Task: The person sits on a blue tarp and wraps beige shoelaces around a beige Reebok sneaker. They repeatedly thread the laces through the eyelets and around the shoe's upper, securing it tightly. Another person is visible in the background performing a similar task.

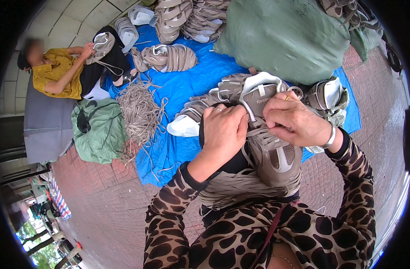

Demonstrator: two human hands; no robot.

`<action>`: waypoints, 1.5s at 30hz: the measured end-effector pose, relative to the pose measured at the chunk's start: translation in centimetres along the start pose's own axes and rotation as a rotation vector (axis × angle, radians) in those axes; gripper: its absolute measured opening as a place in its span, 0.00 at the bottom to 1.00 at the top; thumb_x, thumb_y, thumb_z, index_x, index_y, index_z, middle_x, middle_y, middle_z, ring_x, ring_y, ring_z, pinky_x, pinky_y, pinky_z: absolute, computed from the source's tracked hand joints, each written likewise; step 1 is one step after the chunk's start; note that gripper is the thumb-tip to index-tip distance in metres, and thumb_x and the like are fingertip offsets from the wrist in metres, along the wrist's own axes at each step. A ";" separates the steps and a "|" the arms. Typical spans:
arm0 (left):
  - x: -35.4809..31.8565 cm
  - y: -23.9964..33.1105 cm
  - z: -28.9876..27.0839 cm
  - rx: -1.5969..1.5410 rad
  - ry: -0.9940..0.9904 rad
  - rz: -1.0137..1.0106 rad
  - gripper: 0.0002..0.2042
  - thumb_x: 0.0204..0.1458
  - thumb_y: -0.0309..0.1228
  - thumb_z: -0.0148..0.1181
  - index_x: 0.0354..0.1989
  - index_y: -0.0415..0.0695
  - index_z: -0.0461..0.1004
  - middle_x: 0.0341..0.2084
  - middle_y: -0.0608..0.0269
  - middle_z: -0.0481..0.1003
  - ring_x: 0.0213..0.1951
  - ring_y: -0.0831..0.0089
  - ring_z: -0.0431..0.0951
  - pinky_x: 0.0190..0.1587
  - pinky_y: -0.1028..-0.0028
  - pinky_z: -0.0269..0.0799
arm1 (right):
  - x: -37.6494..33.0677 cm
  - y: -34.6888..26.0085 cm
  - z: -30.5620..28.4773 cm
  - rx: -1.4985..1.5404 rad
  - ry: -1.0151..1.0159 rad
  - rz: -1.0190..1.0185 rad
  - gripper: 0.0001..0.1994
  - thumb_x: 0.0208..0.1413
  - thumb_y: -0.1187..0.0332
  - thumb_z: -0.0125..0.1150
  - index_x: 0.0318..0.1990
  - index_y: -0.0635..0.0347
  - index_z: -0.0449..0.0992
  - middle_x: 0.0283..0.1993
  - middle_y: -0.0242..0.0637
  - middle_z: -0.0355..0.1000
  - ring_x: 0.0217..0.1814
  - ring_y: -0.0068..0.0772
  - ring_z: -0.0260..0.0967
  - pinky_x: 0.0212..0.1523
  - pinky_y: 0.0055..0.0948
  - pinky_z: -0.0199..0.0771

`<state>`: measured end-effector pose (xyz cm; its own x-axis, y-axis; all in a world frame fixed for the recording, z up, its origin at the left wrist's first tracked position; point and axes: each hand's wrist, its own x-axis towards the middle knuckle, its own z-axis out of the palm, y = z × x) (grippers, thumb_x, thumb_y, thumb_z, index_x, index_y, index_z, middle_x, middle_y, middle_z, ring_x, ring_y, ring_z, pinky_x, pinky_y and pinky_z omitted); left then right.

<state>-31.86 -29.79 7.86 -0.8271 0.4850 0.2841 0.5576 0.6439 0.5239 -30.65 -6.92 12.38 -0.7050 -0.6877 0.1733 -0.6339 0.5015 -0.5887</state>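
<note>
A taupe sneaker (280,168) rests on my lap with its toe toward me and its pale-lined collar away from me. My left hand (225,134) is closed against the shoe's left edge by the eyelets; whatever its fingertips pinch is hidden. On the other side, my right hand (294,117) has curled fingers pinched on the shoelace beside the tongue, and a loop of lace shows behind it. Laces cross loosely over the shoe's throat. A bundle of loose taupe laces (232,187) lies across my lap, below the shoe.
Beyond my hands, a blue tarp (187,85) carries stacked sneakers (171,58) and a heap of laces (140,112). A large green sack (285,40) stands behind, a smaller green bag (99,130) at left. A seated person (59,74) there handles another sneaker (102,47).
</note>
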 end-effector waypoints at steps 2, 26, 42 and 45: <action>0.9 -0.4 -0.4 0.046 -0.031 0.096 0.02 0.49 0.29 0.62 0.28 0.49 0.75 0.22 0.66 0.75 0.30 0.64 0.72 0.40 0.64 0.57 | -0.2 0.2 0.2 0.009 0.025 -0.007 0.07 0.46 0.74 0.65 0.31 0.56 0.72 0.37 0.31 0.66 0.46 0.37 0.64 0.51 0.38 0.56; 10.3 -16.9 0.3 0.272 -0.034 -0.315 0.06 0.49 0.35 0.66 0.27 0.48 0.77 0.32 0.57 0.77 0.38 0.54 0.78 0.41 0.60 0.70 | -0.7 2.1 1.3 0.415 0.002 -0.035 0.05 0.52 0.73 0.64 0.35 0.53 0.74 0.42 0.29 0.70 0.52 0.34 0.65 0.59 0.39 0.52; 9.4 -0.8 1.6 -0.300 -0.314 0.280 0.09 0.46 0.33 0.67 0.38 0.51 0.82 0.51 0.64 0.74 0.57 0.60 0.67 0.61 0.58 0.53 | -4.5 4.0 -0.1 0.259 0.411 0.406 0.09 0.56 0.66 0.66 0.33 0.61 0.76 0.34 0.36 0.72 0.42 0.37 0.68 0.47 0.34 0.66; 9.2 -0.6 2.8 -0.311 -0.267 0.278 0.06 0.43 0.34 0.68 0.32 0.53 0.82 0.49 0.67 0.74 0.57 0.61 0.67 0.61 0.57 0.53 | -4.2 3.9 0.8 0.244 0.464 0.454 0.09 0.58 0.67 0.63 0.30 0.63 0.74 0.36 0.34 0.72 0.41 0.32 0.68 0.51 0.31 0.65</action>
<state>-39.62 -24.07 7.91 -0.5803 0.7741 0.2529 0.6731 0.2811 0.6841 -29.88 -2.49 8.70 -0.9811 -0.1153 0.1553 -0.1927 0.5167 -0.8342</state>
